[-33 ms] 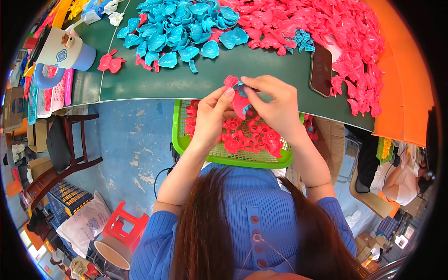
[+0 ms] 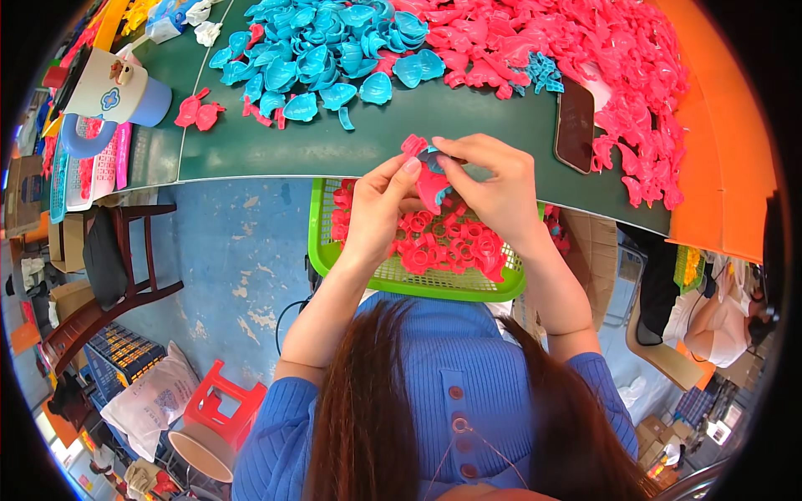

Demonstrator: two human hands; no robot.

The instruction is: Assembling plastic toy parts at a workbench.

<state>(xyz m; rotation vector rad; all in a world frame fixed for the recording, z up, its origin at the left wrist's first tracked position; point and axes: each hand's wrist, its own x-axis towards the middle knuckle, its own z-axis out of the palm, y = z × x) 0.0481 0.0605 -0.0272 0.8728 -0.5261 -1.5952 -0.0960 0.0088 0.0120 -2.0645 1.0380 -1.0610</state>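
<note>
Over the near edge of the green table, both of my hands hold one small pink plastic piece (image 2: 430, 190) with teal parts on it. My left hand (image 2: 378, 209) pinches its left side between thumb and fingers. From the other side, my right hand (image 2: 497, 185) grips a teal part at the top with thumb and forefinger. The fingers hide part of the piece. Just below is a green plastic basket (image 2: 418, 290) holding many pink ring-shaped parts (image 2: 451, 242).
A heap of teal shell-shaped parts (image 2: 313, 58) lies on the table (image 2: 251, 146), beside a large pink heap (image 2: 576, 37). A dark phone (image 2: 575, 125) lies at the right. A cup (image 2: 125, 88) stands at the left. Below are a wooden chair (image 2: 146, 250) and red stool (image 2: 221, 405).
My right hand has shifted very slightly to the right at the piece. Otherwise the scene is the same.
</note>
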